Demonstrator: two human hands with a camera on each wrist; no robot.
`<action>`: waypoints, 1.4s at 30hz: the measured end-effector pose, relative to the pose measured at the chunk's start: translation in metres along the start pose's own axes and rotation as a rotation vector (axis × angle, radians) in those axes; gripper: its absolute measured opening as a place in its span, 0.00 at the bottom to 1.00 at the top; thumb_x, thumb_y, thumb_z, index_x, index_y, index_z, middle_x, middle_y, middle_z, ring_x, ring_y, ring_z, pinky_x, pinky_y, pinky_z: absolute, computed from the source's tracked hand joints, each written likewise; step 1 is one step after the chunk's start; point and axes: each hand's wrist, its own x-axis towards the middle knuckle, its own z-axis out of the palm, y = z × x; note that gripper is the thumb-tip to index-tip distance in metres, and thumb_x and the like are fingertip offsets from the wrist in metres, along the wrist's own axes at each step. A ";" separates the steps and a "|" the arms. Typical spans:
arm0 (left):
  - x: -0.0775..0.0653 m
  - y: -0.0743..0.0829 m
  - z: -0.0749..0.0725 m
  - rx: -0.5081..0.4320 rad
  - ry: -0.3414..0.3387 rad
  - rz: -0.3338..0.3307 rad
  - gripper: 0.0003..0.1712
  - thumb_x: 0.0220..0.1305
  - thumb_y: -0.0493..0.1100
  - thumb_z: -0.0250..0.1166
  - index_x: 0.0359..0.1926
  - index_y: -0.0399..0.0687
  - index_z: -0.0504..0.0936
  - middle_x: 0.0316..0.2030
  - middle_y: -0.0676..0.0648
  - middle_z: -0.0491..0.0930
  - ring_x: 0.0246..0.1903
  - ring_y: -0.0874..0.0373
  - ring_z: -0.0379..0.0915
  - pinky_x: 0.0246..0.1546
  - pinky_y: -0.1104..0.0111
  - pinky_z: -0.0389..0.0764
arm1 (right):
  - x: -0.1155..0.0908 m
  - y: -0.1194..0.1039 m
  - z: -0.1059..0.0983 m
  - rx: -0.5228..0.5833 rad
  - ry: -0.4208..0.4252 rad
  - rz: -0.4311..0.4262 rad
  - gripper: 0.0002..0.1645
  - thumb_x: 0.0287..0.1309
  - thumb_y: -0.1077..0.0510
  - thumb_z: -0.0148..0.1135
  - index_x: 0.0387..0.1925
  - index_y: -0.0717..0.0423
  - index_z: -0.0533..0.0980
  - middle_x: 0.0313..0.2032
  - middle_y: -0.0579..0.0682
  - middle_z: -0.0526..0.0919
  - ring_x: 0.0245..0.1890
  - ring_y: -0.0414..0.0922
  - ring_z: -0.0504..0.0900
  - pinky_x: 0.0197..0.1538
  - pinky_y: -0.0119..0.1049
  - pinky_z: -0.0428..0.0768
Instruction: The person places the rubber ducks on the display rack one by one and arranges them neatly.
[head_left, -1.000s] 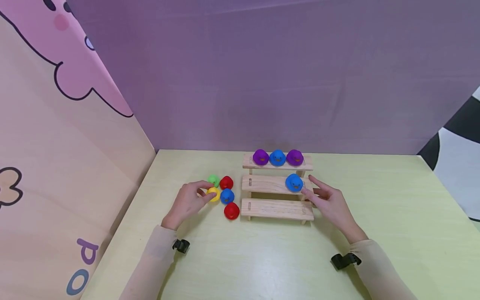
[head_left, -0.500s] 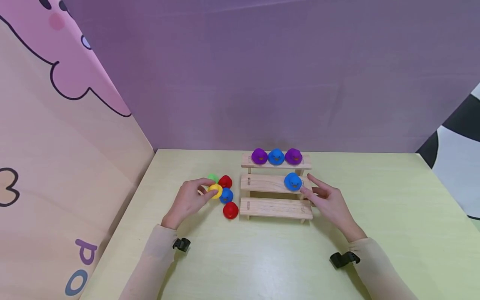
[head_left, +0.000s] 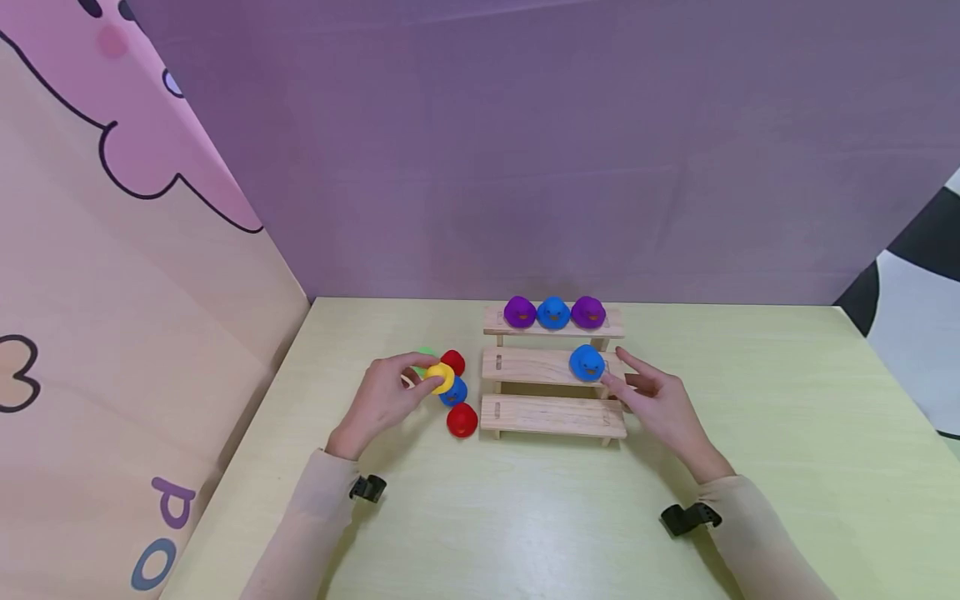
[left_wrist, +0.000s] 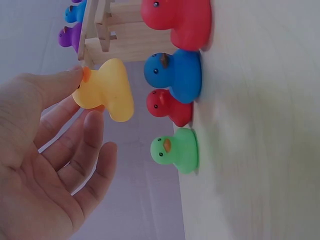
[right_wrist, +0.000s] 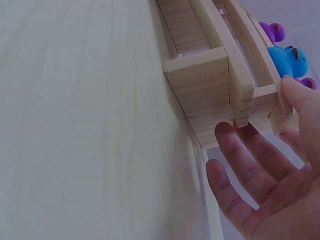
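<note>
My left hand (head_left: 382, 398) pinches a yellow rubber duck (left_wrist: 116, 90) between thumb and fingers, raised off the table. Close by on the table are a blue duck (left_wrist: 187, 77), a green duck (left_wrist: 182, 150), a small red duck (left_wrist: 172, 107) and a larger red duck (left_wrist: 192, 22). My right hand (head_left: 660, 408) is at the right end of a three-step wooden stand (head_left: 551, 415), its fingers loosely spread against the end. Its thumb tip lies beside a blue duck (head_left: 587, 363) on the middle step; exact contact is unclear.
A purple duck (head_left: 520, 312), a blue duck (head_left: 553, 313) and another purple duck (head_left: 588, 312) stand in a row on the top step. The pale table (head_left: 525, 517) ends at a purple cloth wall (head_left: 570, 167) behind the stand.
My left hand has lifted the yellow duck from among the other ducks and moved it slightly right, so it now partly covers the blue one. My right hand has stayed at the stand.
</note>
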 end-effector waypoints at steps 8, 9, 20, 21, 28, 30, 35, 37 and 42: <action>0.001 0.009 0.005 0.006 0.009 0.006 0.20 0.68 0.49 0.76 0.59 0.54 0.89 0.44 0.51 0.89 0.39 0.55 0.81 0.30 0.66 0.82 | -0.001 0.002 0.000 -0.002 -0.005 -0.003 0.41 0.75 0.41 0.63 0.81 0.48 0.64 0.59 0.68 0.86 0.57 0.63 0.88 0.46 0.23 0.83; 0.001 0.010 0.006 0.007 0.010 0.008 0.20 0.68 0.49 0.76 0.59 0.55 0.89 0.44 0.51 0.89 0.39 0.55 0.81 0.31 0.66 0.82 | -0.001 0.002 0.000 0.001 -0.005 -0.002 0.41 0.75 0.41 0.63 0.81 0.48 0.64 0.59 0.69 0.86 0.56 0.63 0.89 0.45 0.24 0.84; 0.004 0.017 0.013 -0.012 0.023 0.043 0.16 0.69 0.49 0.75 0.56 0.58 0.90 0.40 0.54 0.88 0.38 0.56 0.79 0.33 0.64 0.81 | -0.001 0.002 0.001 -0.008 -0.001 -0.005 0.41 0.76 0.41 0.63 0.81 0.50 0.64 0.58 0.69 0.86 0.54 0.62 0.90 0.45 0.23 0.84; 0.005 0.018 0.013 -0.013 0.026 0.048 0.16 0.69 0.49 0.75 0.56 0.58 0.90 0.41 0.54 0.89 0.38 0.56 0.80 0.33 0.64 0.81 | -0.001 0.002 0.000 -0.010 -0.001 -0.005 0.41 0.76 0.41 0.63 0.81 0.50 0.64 0.58 0.69 0.86 0.54 0.63 0.90 0.45 0.23 0.84; 0.009 0.025 0.019 -0.031 0.024 0.084 0.18 0.68 0.48 0.75 0.58 0.55 0.89 0.44 0.53 0.89 0.38 0.58 0.79 0.33 0.67 0.81 | -0.002 0.000 -0.001 -0.004 -0.001 -0.002 0.41 0.75 0.41 0.63 0.81 0.49 0.64 0.57 0.68 0.87 0.55 0.62 0.90 0.46 0.23 0.83; 0.010 0.028 0.020 -0.043 0.022 0.091 0.19 0.68 0.48 0.76 0.58 0.55 0.89 0.44 0.52 0.89 0.37 0.58 0.79 0.32 0.68 0.80 | -0.002 0.000 -0.001 -0.001 -0.002 0.000 0.41 0.75 0.41 0.63 0.81 0.49 0.65 0.57 0.68 0.87 0.54 0.61 0.90 0.45 0.23 0.83; 0.012 0.034 0.022 -0.050 0.028 0.102 0.19 0.68 0.48 0.76 0.58 0.55 0.89 0.43 0.53 0.88 0.36 0.57 0.78 0.29 0.68 0.78 | -0.002 -0.001 -0.001 0.004 -0.008 0.001 0.41 0.75 0.41 0.63 0.81 0.48 0.64 0.58 0.68 0.87 0.53 0.59 0.91 0.46 0.22 0.83; 0.013 0.036 0.022 -0.052 0.028 0.100 0.19 0.69 0.49 0.75 0.59 0.55 0.89 0.44 0.53 0.88 0.36 0.57 0.79 0.30 0.68 0.79 | -0.001 -0.001 -0.001 0.008 -0.009 0.001 0.41 0.75 0.40 0.64 0.81 0.48 0.64 0.58 0.68 0.87 0.52 0.58 0.91 0.46 0.23 0.84; 0.015 0.042 0.025 -0.074 0.016 0.112 0.19 0.69 0.48 0.75 0.59 0.54 0.88 0.47 0.51 0.89 0.37 0.56 0.80 0.35 0.65 0.83 | 0.000 -0.001 0.000 0.018 -0.006 0.005 0.42 0.75 0.40 0.64 0.81 0.48 0.64 0.58 0.68 0.86 0.49 0.54 0.93 0.45 0.27 0.86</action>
